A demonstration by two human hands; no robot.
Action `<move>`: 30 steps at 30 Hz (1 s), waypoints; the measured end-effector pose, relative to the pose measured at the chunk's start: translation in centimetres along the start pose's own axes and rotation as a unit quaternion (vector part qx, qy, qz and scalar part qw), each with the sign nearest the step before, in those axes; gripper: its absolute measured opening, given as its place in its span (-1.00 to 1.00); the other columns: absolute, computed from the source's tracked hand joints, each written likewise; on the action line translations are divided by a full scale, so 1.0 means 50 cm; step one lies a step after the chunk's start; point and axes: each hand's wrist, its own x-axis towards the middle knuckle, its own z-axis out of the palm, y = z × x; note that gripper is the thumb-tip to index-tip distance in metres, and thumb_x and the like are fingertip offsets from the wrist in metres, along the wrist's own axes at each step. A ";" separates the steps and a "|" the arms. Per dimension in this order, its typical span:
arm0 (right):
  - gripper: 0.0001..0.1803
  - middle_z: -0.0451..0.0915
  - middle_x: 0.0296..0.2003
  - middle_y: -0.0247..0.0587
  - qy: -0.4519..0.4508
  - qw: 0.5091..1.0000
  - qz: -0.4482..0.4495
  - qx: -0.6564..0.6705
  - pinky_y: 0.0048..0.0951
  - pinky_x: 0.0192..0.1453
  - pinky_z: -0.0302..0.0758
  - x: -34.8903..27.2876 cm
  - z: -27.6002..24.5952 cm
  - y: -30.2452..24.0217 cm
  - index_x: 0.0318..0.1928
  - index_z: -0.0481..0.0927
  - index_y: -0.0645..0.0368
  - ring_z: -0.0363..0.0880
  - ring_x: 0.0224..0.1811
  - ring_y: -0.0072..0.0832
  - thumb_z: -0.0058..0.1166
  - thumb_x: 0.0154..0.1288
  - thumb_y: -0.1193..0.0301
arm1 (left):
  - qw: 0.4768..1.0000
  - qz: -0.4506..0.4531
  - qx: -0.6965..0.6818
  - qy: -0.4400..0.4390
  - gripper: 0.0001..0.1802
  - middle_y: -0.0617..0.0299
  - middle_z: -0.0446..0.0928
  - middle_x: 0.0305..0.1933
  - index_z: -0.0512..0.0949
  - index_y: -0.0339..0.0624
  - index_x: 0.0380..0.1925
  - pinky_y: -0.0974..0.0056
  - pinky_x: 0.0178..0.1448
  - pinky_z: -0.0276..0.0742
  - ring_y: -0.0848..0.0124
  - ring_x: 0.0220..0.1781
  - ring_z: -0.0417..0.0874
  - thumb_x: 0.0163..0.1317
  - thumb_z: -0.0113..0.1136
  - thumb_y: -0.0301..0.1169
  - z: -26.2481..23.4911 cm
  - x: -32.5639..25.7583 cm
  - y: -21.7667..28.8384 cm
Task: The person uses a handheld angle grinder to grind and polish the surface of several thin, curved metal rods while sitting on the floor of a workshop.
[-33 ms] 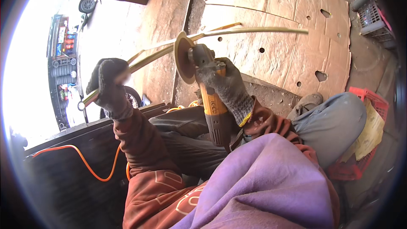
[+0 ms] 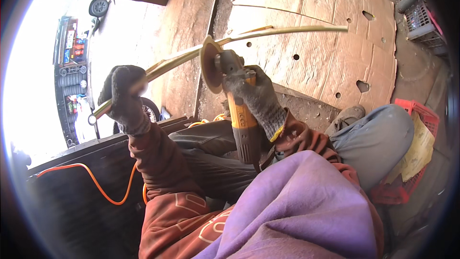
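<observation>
My left hand [image 2: 122, 91], in a dark grey knit glove, is closed around a long, thin metal tube [image 2: 292, 29] near its open end. From there the tube runs up and to the right, gently bent, with a thin strip beside part of it. Wrapped around the head and upper body of a yellow angle grinder [image 2: 243, 115] is my right hand [image 2: 251, 86], also gloved. The grinder's round disc [image 2: 209, 64] stands edge-on against the tube or just in front of it; whether they touch I cannot tell.
A flattened cardboard sheet [image 2: 316, 62] with holes covers the ground ahead. At the right sit a red plastic crate [image 2: 405, 187] and grey baskets [image 2: 421, 24]. An orange cable [image 2: 103, 194] loops at the left. A wheel [image 2: 150, 110] lies behind my left hand.
The far end of the tube has moved slightly upward in the picture. My right hand and the grinder have shifted a little to the right. My left hand keeps its hold.
</observation>
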 end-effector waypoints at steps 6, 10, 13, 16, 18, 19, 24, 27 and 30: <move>-0.63 0.64 -0.24 -0.02 0.052 0.995 0.081 0.039 -0.32 -0.42 0.70 0.040 -0.042 0.016 -0.04 0.46 0.25 0.69 -0.39 -0.29 0.32 0.22 0.42 | 0.999 -0.028 -0.031 0.022 -0.66 0.04 0.60 -0.54 0.60 -0.38 -0.52 0.42 -0.61 0.27 0.49 -0.72 0.43 0.33 0.14 -0.32 -0.009 0.003 -0.012; -0.44 0.59 -0.18 -0.01 -0.079 0.994 0.012 0.072 -0.36 -0.36 0.69 -0.018 0.050 -0.021 0.06 0.31 0.20 0.68 -0.28 -0.30 0.36 0.14 0.46 | 0.997 -0.051 -0.042 0.037 -0.66 0.07 0.58 -0.60 0.60 -0.37 -0.54 0.44 -0.67 0.21 0.50 -0.78 0.39 0.33 0.17 -0.32 -0.020 -0.001 -0.023; -0.41 0.58 -0.16 -0.03 -0.069 0.996 -0.063 -0.013 -0.42 -0.35 0.67 -0.043 0.071 -0.040 0.07 0.32 0.23 0.67 -0.25 -0.35 0.39 0.11 0.47 | 0.995 -0.073 -0.043 0.060 -0.66 0.11 0.54 -0.68 0.60 -0.36 -0.56 0.45 -0.73 0.15 0.51 -0.84 0.34 0.32 0.19 -0.32 0.010 0.011 -0.003; -0.43 0.58 -0.16 -0.05 -0.036 0.999 -0.028 0.008 -0.46 -0.32 0.66 -0.010 0.031 0.004 0.07 0.33 0.24 0.66 -0.25 -0.39 0.38 0.13 0.48 | 0.995 -0.080 -0.042 0.050 -0.65 0.13 0.51 -0.72 0.60 -0.35 -0.56 0.43 -0.78 0.13 0.52 -0.87 0.30 0.32 0.21 -0.31 0.003 0.014 -0.002; -0.45 0.57 -0.17 -0.07 0.002 0.997 0.045 0.059 -0.45 -0.27 0.67 0.026 -0.005 0.028 0.07 0.34 0.25 0.65 -0.26 -0.40 0.36 0.14 0.48 | 0.995 -0.084 -0.021 0.048 -0.65 0.13 0.50 -0.72 0.61 -0.35 -0.52 0.40 -0.81 0.14 0.50 -0.89 0.29 0.34 0.19 -0.28 -0.013 0.008 -0.013; -0.44 0.57 -0.16 -0.06 0.009 0.998 0.065 0.025 -0.47 -0.27 0.67 0.030 -0.011 0.022 0.05 0.33 0.25 0.65 -0.25 -0.43 0.39 0.13 0.44 | 0.994 -0.088 -0.020 0.056 -0.65 0.13 0.49 -0.72 0.62 -0.35 -0.52 0.40 -0.81 0.15 0.50 -0.89 0.29 0.33 0.20 -0.28 -0.012 0.008 -0.012; -0.43 0.57 -0.12 -0.07 -0.078 0.994 0.007 0.074 -0.43 -0.13 0.69 -0.004 0.042 0.026 0.09 0.34 0.21 0.64 -0.22 -0.38 0.38 0.16 0.43 | 0.990 -0.109 -0.003 0.092 -0.65 0.15 0.48 -0.75 0.62 -0.35 -0.55 0.40 -0.82 0.15 0.51 -0.89 0.29 0.30 0.24 -0.27 -0.012 0.004 -0.002; -0.34 0.53 -0.07 -0.05 -0.074 0.994 -0.076 -0.014 -0.43 -0.10 0.66 -0.044 0.086 -0.021 0.13 0.28 0.27 0.60 -0.11 -0.42 0.41 0.13 0.40 | 0.986 -0.123 -0.016 0.111 -0.64 0.15 0.47 -0.75 0.61 -0.36 -0.57 0.41 -0.83 0.14 0.50 -0.90 0.29 0.29 0.25 -0.29 0.020 0.010 0.017; -0.36 0.53 -0.05 0.00 -0.064 0.997 -0.029 -0.009 -0.39 -0.11 0.68 -0.015 0.037 0.001 0.13 0.28 0.28 0.62 -0.13 -0.39 0.38 0.14 0.45 | 0.987 -0.115 -0.023 0.106 -0.64 0.16 0.46 -0.76 0.61 -0.37 -0.60 0.41 -0.83 0.13 0.50 -0.90 0.28 0.30 0.23 -0.32 0.031 0.011 0.026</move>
